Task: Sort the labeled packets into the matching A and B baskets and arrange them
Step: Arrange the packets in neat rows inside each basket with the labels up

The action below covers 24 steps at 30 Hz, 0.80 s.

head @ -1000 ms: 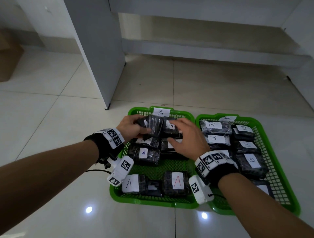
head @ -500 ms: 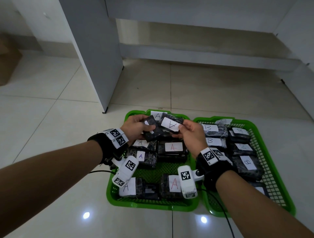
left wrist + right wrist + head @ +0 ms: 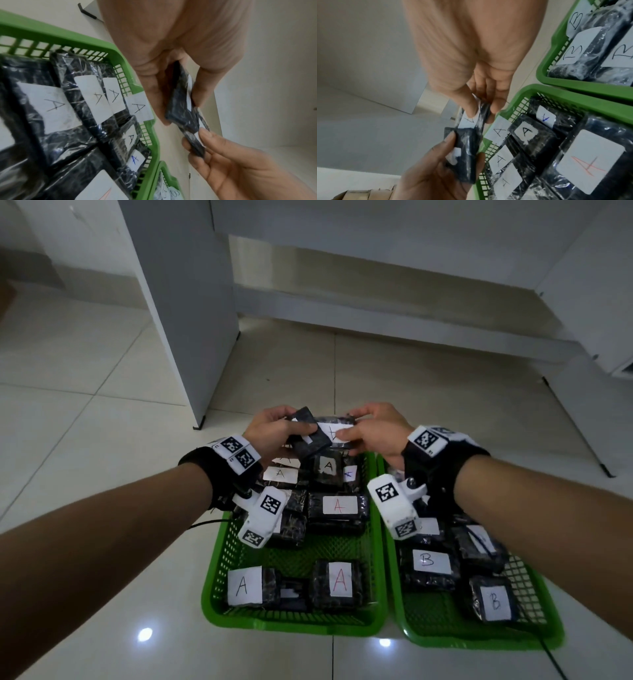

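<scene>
Two A packets [image 3: 310, 436] now lifted off A basket [image 3: 219, 607]; left hand [image 3: 270, 431] and right hand [image 3: 376, 429] each pinch one, so we judge re-stacking underway.

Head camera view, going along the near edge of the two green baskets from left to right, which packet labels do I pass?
Black-ink A packet → red-ink A packet in the A basket, then across the rims into the B basket: B packet → B packet.
</scene>
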Each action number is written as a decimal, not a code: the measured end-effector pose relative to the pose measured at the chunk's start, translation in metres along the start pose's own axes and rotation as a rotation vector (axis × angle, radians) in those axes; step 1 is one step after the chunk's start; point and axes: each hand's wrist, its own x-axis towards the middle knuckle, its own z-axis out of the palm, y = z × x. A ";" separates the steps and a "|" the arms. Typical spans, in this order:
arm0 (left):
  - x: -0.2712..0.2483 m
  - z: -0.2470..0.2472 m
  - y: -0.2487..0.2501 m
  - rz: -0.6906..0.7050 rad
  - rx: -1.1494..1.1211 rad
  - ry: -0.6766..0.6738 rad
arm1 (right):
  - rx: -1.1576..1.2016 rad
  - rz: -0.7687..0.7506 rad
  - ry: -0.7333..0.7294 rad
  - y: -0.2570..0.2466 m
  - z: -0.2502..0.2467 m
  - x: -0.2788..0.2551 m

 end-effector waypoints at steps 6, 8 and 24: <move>-0.009 -0.002 0.011 -0.063 0.128 -0.111 | 0.250 -0.014 0.186 0.021 0.004 0.007; -0.009 0.002 0.013 -0.060 0.208 -0.108 | 0.373 -0.001 0.199 0.037 0.013 0.008; 0.029 -0.022 0.003 -0.074 0.248 0.080 | -0.406 -0.110 0.092 0.033 -0.010 0.044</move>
